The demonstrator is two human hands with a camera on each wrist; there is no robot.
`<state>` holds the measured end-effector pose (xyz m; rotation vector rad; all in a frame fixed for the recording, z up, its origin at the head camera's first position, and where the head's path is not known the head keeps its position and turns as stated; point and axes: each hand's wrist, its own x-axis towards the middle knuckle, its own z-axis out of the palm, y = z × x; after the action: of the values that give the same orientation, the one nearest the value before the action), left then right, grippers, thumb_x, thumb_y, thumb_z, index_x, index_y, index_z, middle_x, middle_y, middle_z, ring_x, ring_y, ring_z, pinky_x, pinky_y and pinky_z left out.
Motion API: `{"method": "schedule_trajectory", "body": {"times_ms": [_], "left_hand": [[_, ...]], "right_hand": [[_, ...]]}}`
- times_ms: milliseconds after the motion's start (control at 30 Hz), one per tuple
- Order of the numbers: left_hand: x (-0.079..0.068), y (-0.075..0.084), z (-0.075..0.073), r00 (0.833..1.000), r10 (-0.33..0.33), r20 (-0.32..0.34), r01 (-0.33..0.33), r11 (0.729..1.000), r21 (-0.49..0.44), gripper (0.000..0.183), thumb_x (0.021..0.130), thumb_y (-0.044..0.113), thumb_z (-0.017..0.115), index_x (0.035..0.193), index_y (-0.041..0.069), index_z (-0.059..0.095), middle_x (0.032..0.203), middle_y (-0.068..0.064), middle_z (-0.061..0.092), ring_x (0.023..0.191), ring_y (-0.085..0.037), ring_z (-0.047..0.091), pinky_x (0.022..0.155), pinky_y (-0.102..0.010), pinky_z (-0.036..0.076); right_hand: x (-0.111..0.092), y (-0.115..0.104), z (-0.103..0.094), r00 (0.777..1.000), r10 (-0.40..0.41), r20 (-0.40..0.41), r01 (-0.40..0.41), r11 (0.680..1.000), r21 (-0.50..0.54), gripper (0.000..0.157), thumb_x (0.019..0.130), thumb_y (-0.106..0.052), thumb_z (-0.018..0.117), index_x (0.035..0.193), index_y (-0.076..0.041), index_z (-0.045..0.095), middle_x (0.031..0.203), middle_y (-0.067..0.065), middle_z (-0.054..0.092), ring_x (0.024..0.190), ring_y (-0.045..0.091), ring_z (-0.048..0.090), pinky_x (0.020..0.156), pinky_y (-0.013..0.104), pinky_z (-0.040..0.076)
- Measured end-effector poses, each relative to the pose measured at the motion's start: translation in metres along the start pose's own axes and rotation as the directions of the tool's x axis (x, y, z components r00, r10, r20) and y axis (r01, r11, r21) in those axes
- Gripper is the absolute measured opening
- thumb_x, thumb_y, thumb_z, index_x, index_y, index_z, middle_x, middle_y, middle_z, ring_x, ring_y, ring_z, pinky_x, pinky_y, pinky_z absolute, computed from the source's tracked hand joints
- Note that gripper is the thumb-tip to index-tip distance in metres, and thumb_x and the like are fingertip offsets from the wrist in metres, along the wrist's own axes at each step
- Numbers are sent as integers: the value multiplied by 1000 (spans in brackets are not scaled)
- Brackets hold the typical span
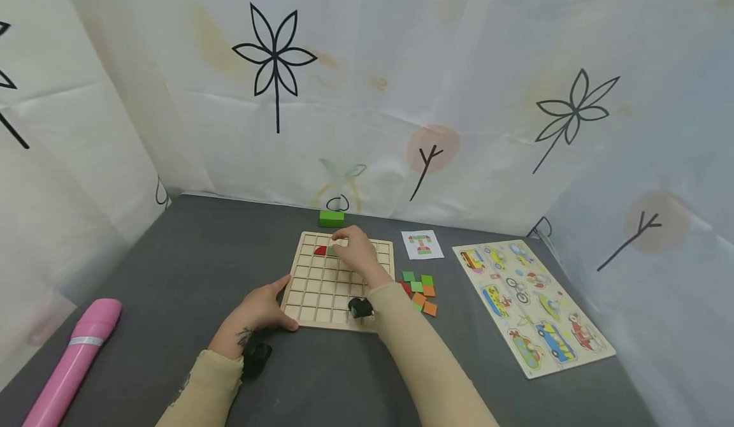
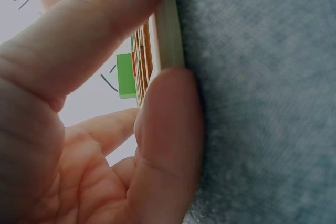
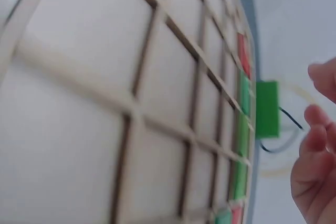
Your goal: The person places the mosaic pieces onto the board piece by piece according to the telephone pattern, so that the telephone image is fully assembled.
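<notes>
A square wooden grid board (image 1: 321, 285) lies on the grey table. My left hand (image 1: 258, 309) holds its near left corner, with the thumb (image 2: 168, 124) on the board's edge in the left wrist view. My right hand (image 1: 360, 253) is above the far part of the board. Its fingers are loosely bent, and the right wrist view shows nothing between thumb and fingertips. A red piece (image 1: 320, 250) and a green piece (image 1: 331, 251) sit in the board's far row. More green pieces (image 3: 240, 177) continue along that row in the right wrist view, hidden by my hand in the head view.
Behind the board stands a green block (image 1: 331, 219). To its right lie a pattern card (image 1: 423, 245) and several loose green, orange and red tiles (image 1: 420, 300). A vehicle picture puzzle board (image 1: 530, 306) lies far right, a pink microphone-shaped object (image 1: 71, 363) at left.
</notes>
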<state>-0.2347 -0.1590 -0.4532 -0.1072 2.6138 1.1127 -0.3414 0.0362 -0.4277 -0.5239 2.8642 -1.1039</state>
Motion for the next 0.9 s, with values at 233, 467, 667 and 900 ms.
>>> {"method": "schedule_trajectory", "body": {"times_ms": [233, 467, 667, 900], "left_hand": [[0, 1, -1, 1000, 28, -7, -28, 1000, 3, 118, 50, 17, 91, 147, 8, 24, 135, -26, 44, 91, -27, 51, 78, -40, 42], [1, -2, -2, 1000, 28, -8, -28, 1000, 13, 119, 50, 19, 91, 147, 9, 24, 131, -26, 48, 87, -26, 52, 75, -38, 43], [1, -1, -2, 1000, 16, 3, -16, 1000, 6, 119, 50, 18, 91, 148, 9, 23, 128, -25, 50, 76, -23, 52, 67, -34, 43], [-1, 2, -1, 1000, 25, -1, -25, 999, 23, 117, 51, 19, 91, 147, 8, 25, 133, -26, 46, 84, -25, 50, 75, -37, 42]], "right_hand": [[-20, 22, -40, 997, 0, -78, 28, 935, 352, 34, 86, -10, 63, 120, -8, 58, 110, 15, 57, 76, 30, 56, 65, 33, 46], [-54, 43, -71, 986, 124, -107, -61, 883, 466, 43, 84, -8, 65, 126, -12, 54, 97, 9, 60, 75, 33, 53, 75, 44, 45], [-83, 76, -87, 982, 147, -122, -79, 893, 444, 50, 81, -3, 69, 128, -6, 52, 88, 10, 60, 63, 13, 52, 67, 30, 46], [-112, 116, -93, 974, 201, -104, -141, 899, 415, 54, 77, 0, 70, 128, 1, 51, 75, 1, 58, 56, 7, 50, 55, 23, 44]]}}
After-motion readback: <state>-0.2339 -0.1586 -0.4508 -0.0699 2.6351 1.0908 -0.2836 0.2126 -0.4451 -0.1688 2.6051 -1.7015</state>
